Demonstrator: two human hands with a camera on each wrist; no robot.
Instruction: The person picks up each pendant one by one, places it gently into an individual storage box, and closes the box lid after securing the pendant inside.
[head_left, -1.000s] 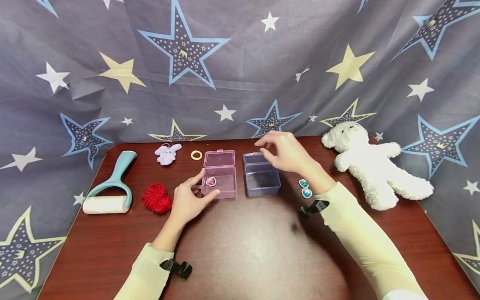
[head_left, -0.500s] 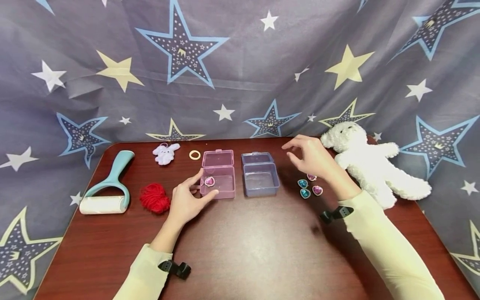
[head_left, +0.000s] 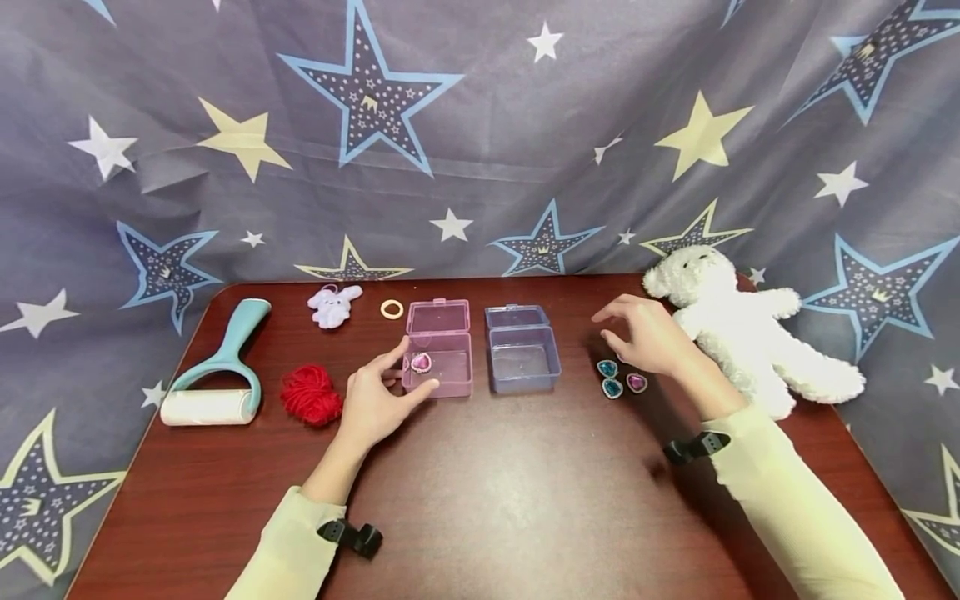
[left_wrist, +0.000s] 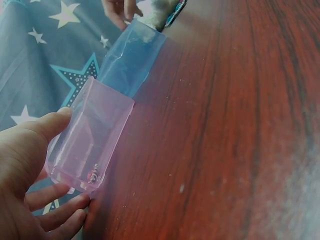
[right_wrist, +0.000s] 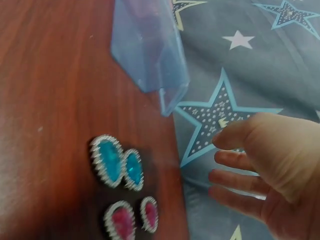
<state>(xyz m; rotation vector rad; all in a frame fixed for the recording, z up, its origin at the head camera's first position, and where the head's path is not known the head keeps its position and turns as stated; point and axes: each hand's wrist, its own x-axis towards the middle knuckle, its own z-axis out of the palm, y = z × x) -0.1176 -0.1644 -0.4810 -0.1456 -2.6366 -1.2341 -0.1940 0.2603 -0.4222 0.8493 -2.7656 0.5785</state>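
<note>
My left hand (head_left: pixel 375 400) holds the left end of a clear pink plastic box (head_left: pixel 453 388), thumb at one side and fingers at the other. The box's lid stands back, and a pink heart-shaped gem (head_left: pixel 422 362) with a silvery edge lies inside. My right hand (head_left: pixel 651 337) hovers with loosely bent fingers, nothing between them. Close by on the table are two blue gems (right_wrist: pixel 110 160) and two pink gems (right_wrist: pixel 122 222); one pink gem is hidden by the hand in the head view. Left of them stands a blue plastic box (head_left: pixel 523 383), its lid back.
At the left lie a lint roller (head_left: pixel 210 408), a ball of red yarn (head_left: pixel 311 396) and a small lilac plush (head_left: pixel 333 307). A pale ring (head_left: pixel 392 309) sits behind the pink box. A white teddy bear (head_left: pixel 750 342) lies at the right. Star-patterned cloth (head_left: pixel 480 125) hangs behind the table.
My right hand has moved from over the blue box to the right and a little nearer, above the loose gems. My left hand stays on the pink box.
</note>
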